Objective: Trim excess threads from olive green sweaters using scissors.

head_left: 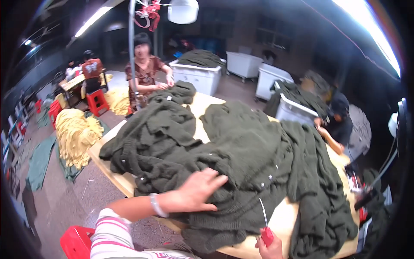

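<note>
My left hand (197, 191) lies open, fingers spread, on a dark green knitted cardigan (246, 142) with small light buttons along its edge. A pale band circles the left wrist. Nearer the table's front edge, my right hand (272, 247) is closed around the red handle of a tool with a thin, slightly bent metal shaft (264, 213). Its tip points up and away, close to the cardigan; its exact kind is unclear. More dark green knitwear (159, 129) is heaped to the left, and another piece (319, 181) drapes over the table's right side.
A wooden table (108, 168) carries the knitwear. One person (146, 71) handles knitwear across it; another (340, 123) works at right. White bins (196, 77) stand behind. Yellow garments (77, 134) and a red stool (77, 241) are at left. A metal pole (132, 43) rises at the far side.
</note>
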The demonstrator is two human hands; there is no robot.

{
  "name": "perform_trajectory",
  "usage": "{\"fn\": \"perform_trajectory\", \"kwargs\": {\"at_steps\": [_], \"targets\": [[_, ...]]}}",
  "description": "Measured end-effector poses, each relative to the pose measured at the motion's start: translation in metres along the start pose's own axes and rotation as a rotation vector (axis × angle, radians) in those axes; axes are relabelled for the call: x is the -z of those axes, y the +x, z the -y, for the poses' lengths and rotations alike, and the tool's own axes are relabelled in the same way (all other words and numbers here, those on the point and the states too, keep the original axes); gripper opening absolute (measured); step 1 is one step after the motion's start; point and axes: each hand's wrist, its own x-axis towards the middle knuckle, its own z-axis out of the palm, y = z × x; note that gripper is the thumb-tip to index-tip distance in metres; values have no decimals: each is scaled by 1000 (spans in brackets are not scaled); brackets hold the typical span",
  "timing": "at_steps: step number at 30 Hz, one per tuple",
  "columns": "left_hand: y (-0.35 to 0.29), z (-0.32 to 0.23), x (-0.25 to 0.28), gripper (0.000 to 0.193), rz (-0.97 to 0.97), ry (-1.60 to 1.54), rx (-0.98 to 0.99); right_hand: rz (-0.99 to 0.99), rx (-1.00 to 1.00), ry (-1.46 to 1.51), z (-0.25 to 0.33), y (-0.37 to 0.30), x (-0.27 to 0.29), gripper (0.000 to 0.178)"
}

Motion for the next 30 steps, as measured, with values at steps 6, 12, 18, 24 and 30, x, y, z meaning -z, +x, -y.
{"fn": "perform_trajectory", "kwargs": {"at_steps": [6,12,18,24,30], "targets": [[42,31,-68,71,-111,403,81,1,5,-37,3,-10,4,34],[58,57,-56,30,-334,-296,88,30,-115,40,4,-10,12,37],[37,145,5,34,-705,-941,356,59,-36,-64,9,7,3,35],[-23,134,9,30,-624,-254,495,90,-99,-184,11,18,0,32],[-12,50,7,60,-293,267,67,103,-47,-225,25,21,-11,31]]}}
